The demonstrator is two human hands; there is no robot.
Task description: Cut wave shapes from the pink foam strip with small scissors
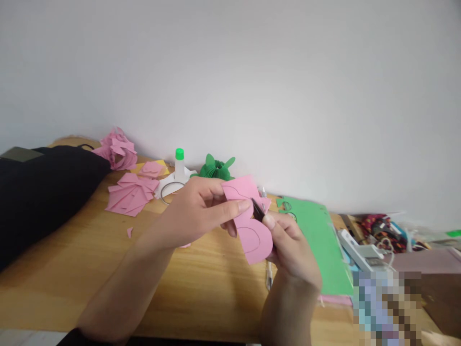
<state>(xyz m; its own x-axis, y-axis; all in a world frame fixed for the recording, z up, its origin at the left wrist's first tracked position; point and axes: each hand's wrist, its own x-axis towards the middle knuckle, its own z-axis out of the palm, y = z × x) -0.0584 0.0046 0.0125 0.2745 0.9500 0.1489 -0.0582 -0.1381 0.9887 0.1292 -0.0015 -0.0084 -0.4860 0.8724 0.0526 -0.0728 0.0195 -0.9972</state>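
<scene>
In the head view, my left hand [198, 211] pinches a pink piece of paper [266, 240] between thumb and fingers, above the wooden table. Curved pencil lines mark the paper, and its right edge has a rounded, scalloped outline. My right hand [295, 250] is closed around dark scissors [257, 210], whose blades meet the paper between its upper part and the rounded lobe. The scissors' handles are hidden inside the hand. Just below my left fingers, another bit of pink paper [185, 245] lies on the table, partly covered.
A glue bottle [179, 166] with a green cap and a green pleated paper piece [216, 169] stand near the wall. Folded pink papers [131, 194] and a black bag [46, 187] lie left. On the right are green sheets [313, 245], a white power strip [355, 250] and a box [435, 293].
</scene>
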